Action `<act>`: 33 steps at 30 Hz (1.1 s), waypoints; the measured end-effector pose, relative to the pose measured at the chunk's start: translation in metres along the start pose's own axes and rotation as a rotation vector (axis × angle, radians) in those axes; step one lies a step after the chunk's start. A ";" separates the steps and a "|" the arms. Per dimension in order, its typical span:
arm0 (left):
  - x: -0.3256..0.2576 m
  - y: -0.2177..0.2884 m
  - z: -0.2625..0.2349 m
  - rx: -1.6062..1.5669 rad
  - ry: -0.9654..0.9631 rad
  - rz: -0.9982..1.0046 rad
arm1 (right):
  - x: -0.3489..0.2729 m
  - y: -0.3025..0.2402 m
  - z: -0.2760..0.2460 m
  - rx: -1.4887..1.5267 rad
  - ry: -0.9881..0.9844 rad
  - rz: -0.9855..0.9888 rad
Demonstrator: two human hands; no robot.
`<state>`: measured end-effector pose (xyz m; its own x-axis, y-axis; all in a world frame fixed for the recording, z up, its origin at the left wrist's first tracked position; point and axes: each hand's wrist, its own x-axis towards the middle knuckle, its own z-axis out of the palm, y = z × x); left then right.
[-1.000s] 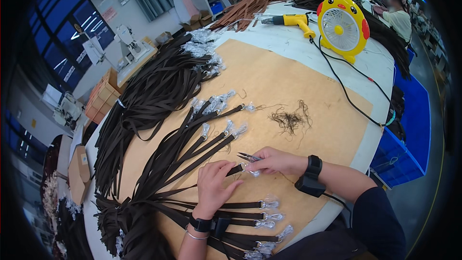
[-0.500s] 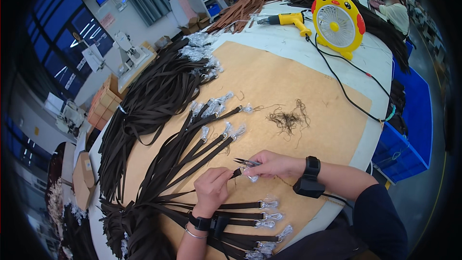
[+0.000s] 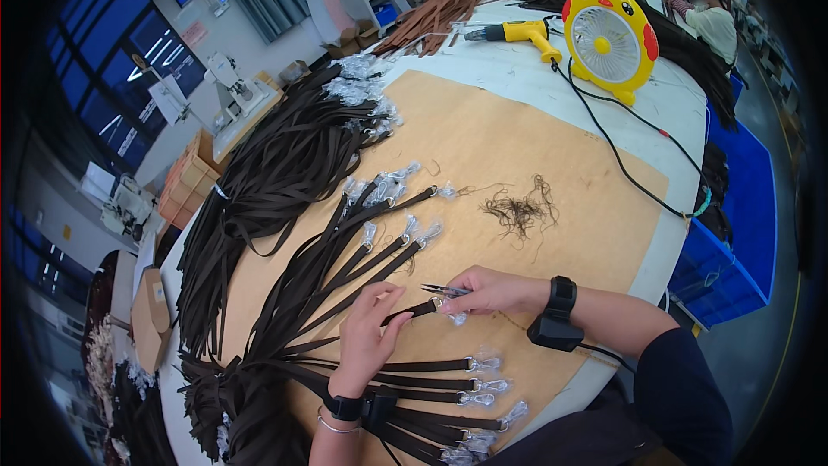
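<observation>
In my right hand [image 3: 486, 290] is a pair of small pointed snips [image 3: 438, 289], blades toward the left. The metal ring end of a dark strap [image 3: 421, 309] is at the same fingertips, its plastic-wrapped clip [image 3: 457, 318] hanging just below. My left hand [image 3: 366, 332] is beside this strap, thumb and fingers apart; the strap runs close to the thumb, and whether it touches is unclear. Around the hands, more dark straps [image 3: 427, 368] lie fanned out, ending in plastic-wrapped metal clips [image 3: 485, 364].
Brown paper [image 3: 509, 138] covers much of the table, with a tangle of dark thread [image 3: 522, 210] on it. A big strap bundle [image 3: 267, 155] lies left. A yellow heat gun [image 3: 522, 32] and chick-shaped fan [image 3: 608, 43] stand far; blue bins [image 3: 733, 259] right. A person [image 3: 709, 22] sits far right.
My left fingers have opened from their pinch on the strap, and the hand has drawn slightly left. My right hand stays nearly in place with the snips.
</observation>
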<state>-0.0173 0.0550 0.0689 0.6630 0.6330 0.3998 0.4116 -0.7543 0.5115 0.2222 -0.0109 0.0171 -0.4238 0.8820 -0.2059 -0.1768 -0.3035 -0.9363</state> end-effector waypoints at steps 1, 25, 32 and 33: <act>-0.001 0.002 0.003 0.025 -0.086 0.032 | -0.002 -0.001 0.001 -0.002 -0.001 0.001; -0.020 -0.017 0.044 -0.213 -0.143 -0.190 | -0.002 0.005 0.004 -1.097 0.473 -0.167; -0.020 -0.022 0.047 -0.270 -0.169 -0.165 | -0.010 -0.007 0.015 -1.366 0.282 -0.394; -0.020 -0.023 0.047 -0.273 -0.168 -0.171 | -0.010 -0.007 0.015 -1.398 0.224 -0.349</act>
<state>-0.0108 0.0513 0.0133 0.7018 0.6912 0.1725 0.3580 -0.5515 0.7534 0.2144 -0.0234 0.0304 -0.3733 0.9123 0.1685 0.8063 0.4089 -0.4275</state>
